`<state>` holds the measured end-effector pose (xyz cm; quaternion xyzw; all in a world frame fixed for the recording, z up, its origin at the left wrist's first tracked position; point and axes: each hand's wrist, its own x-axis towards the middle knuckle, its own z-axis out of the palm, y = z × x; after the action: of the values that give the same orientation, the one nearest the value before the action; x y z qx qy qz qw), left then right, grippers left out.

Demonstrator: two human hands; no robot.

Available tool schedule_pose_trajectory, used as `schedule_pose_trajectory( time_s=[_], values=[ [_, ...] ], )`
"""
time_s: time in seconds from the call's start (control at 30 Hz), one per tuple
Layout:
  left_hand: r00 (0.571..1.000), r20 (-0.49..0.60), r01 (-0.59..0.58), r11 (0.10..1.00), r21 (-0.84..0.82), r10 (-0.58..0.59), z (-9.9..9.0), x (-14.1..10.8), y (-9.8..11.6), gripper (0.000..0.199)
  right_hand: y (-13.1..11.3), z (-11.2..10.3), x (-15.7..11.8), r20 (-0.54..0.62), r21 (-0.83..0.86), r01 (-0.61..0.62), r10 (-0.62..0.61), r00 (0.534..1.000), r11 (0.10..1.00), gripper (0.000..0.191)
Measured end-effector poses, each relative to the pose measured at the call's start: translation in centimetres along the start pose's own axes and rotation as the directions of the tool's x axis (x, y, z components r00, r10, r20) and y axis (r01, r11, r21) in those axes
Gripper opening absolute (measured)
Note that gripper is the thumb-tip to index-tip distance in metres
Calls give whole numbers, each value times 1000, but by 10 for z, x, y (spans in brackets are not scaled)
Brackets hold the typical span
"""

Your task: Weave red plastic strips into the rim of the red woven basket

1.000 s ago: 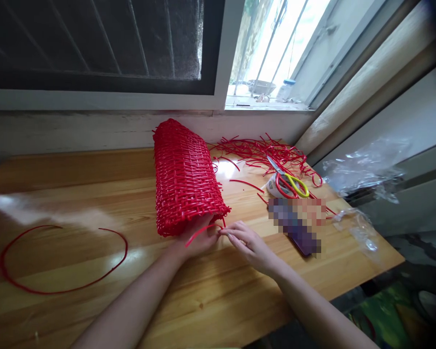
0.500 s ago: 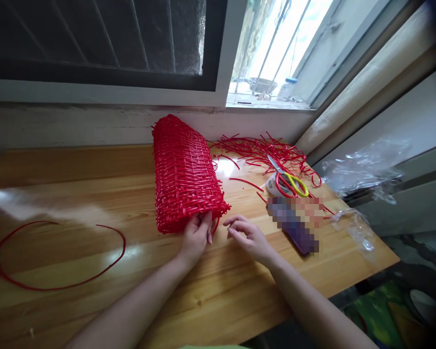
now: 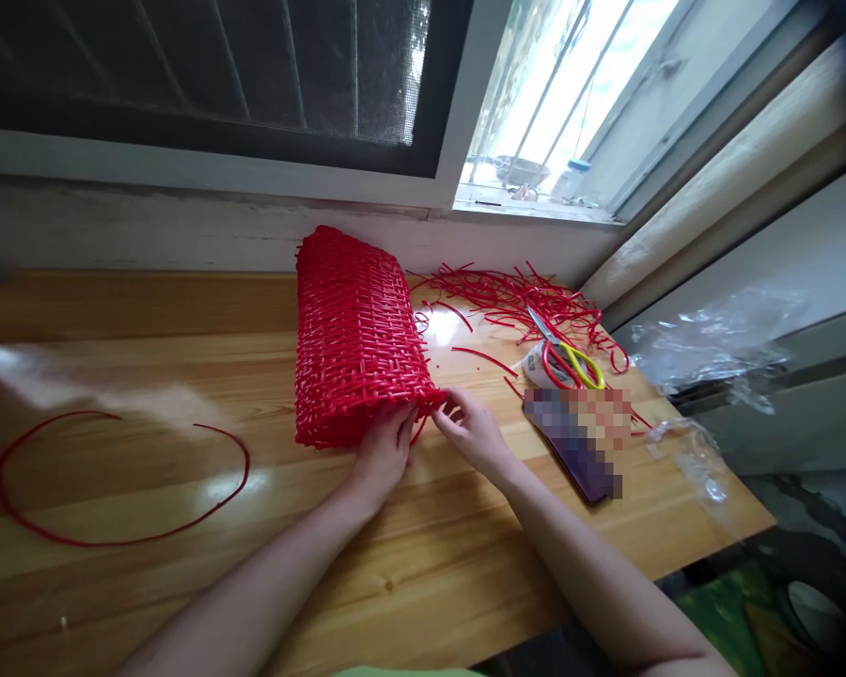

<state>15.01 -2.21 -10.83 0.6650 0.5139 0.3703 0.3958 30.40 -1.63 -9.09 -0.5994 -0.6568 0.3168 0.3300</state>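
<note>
A red woven basket point(image 3: 356, 329) lies on its side on the wooden table, its near end toward me. My left hand point(image 3: 384, 447) is closed at the near rim, with its fingers partly inside the opening and partly hidden. At the basket's near right corner, my right hand point(image 3: 472, 428) pinches the woven edge or a strand end there; which of the two I cannot tell. A short loop of red strand hangs just below the rim, between the two hands.
Right of the basket lie a heap of loose red strands point(image 3: 514, 296), scissors point(image 3: 574, 365) resting on a roll of tape point(image 3: 536, 367), and a blurred-out dark flat object point(image 3: 571, 451). A long red strand point(image 3: 113, 543) curves at left. Clear plastic wrap point(image 3: 719, 338) is at far right.
My right hand has moved left and up to the basket's corner, and its fingers now touch it. My left hand stays at the rim. The view has shifted slightly.
</note>
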Motion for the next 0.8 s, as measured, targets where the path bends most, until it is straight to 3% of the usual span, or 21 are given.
schedule_pose_trajectory(
  time_s=[0.13, 0.23, 0.33, 0.53, 0.67, 0.8],
  values=[
    [998, 55, -43, 979, 202, 32, -8, 3, 8, 30, 12, 9, -1, -15, 236, -34, 39, 999, 971, 19],
    [998, 66, -16, 883, 470, -17, -16, 7, 17, 33, 22, 13, -1, 4, 367, -63, 66, 998, 928, 22],
    [997, 76, -70, 806, 588, 31, -22, 11, 22, 30, 28, 15, 1, 11, 444, -65, 67, 998, 893, 20],
    [966, 237, -210, 842, 497, 100, -24, 11, 14, 32, 27, 16, 3, 46, 582, -117, 111, 993, 805, 26],
    [982, 174, -155, 861, 485, 79, -20, 9, 4, 30, 25, 17, 2, 46, 628, -153, 160, 986, 763, 30],
    [978, 173, -184, 884, 429, 120, -20, 9, -2, 30, 26, 16, 2, 62, 617, -150, 142, 988, 773, 28]
  ],
)
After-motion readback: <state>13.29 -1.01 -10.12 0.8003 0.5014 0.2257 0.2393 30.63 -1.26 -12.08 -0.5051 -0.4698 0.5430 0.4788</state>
